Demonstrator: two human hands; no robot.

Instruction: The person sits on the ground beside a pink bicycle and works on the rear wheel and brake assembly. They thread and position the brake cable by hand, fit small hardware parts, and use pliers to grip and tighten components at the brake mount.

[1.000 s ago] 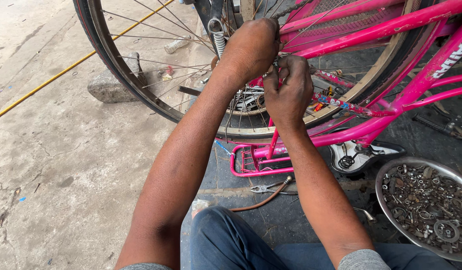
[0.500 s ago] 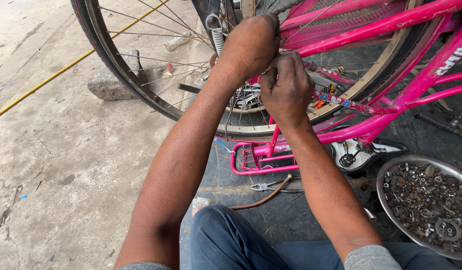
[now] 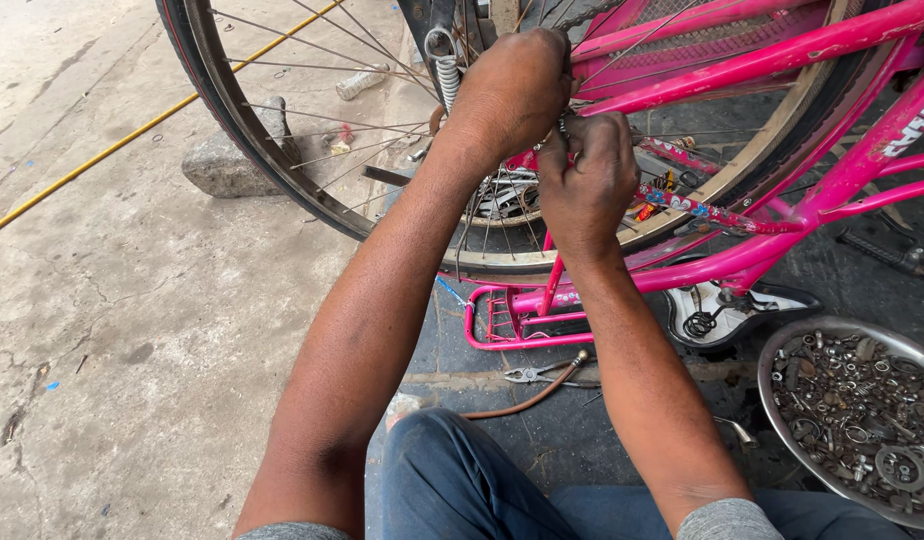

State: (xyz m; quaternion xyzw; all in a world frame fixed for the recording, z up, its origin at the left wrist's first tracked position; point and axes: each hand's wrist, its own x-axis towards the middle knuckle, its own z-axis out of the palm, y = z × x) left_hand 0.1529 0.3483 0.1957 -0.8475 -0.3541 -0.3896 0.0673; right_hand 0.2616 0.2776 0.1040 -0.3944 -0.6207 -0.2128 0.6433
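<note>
Hands work at the pink bicycle hub: left hand and right hand both clenched on a small, hidden fitting, pliers lying below them.

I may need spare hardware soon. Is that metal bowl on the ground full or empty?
Nearly full: the metal bowl holds a heap of nuts, washers and small metal parts almost to its rim.
</note>
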